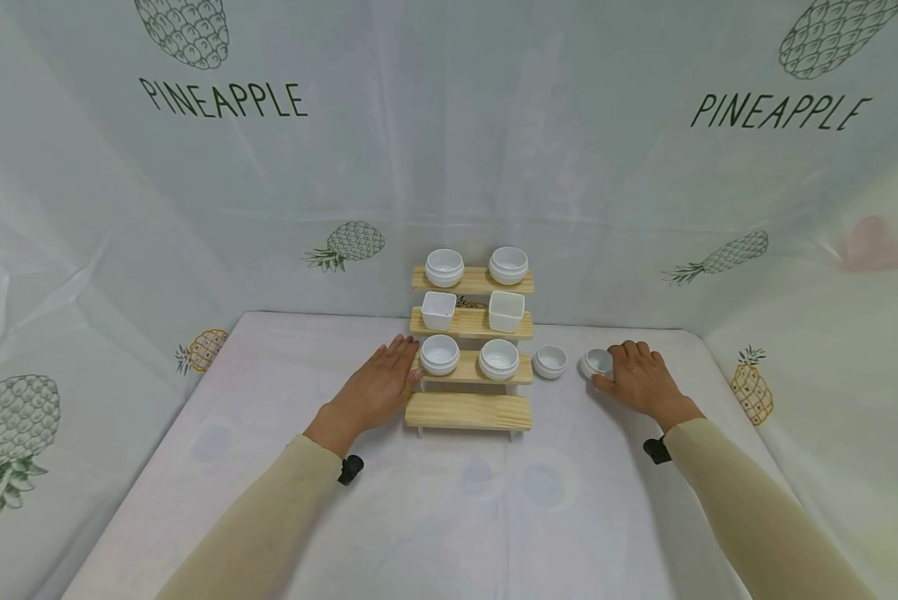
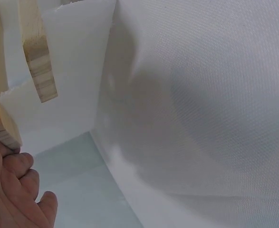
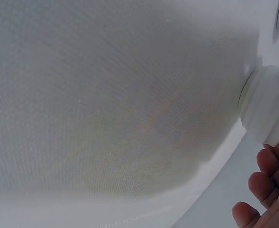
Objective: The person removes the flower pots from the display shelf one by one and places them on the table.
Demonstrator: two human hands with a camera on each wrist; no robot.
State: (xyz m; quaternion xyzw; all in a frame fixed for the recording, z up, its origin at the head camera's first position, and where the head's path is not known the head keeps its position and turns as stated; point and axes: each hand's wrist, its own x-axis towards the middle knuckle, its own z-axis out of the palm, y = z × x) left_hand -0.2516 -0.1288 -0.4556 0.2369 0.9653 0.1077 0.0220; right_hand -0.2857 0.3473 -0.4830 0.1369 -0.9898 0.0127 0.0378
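Note:
A tiered wooden stand with white supports stands mid-table. My left hand lies along its left side with fingers extended, touching the edge of a wooden tier; the left wrist view shows fingers against a plank end. To the right of the stand, my right hand pinches a small round white bowl between thumb and fingers. In the right wrist view this bowl sits on the cloth, partly cut off by the frame edge. Between it and the stand sits another small round white bowl.
Round white bowls stand in pairs on the top tier and on the second tier from the bottom. Two square white bowls occupy the tier between. A pale cloth covers the table; a pineapple-print curtain hangs behind and at the sides.

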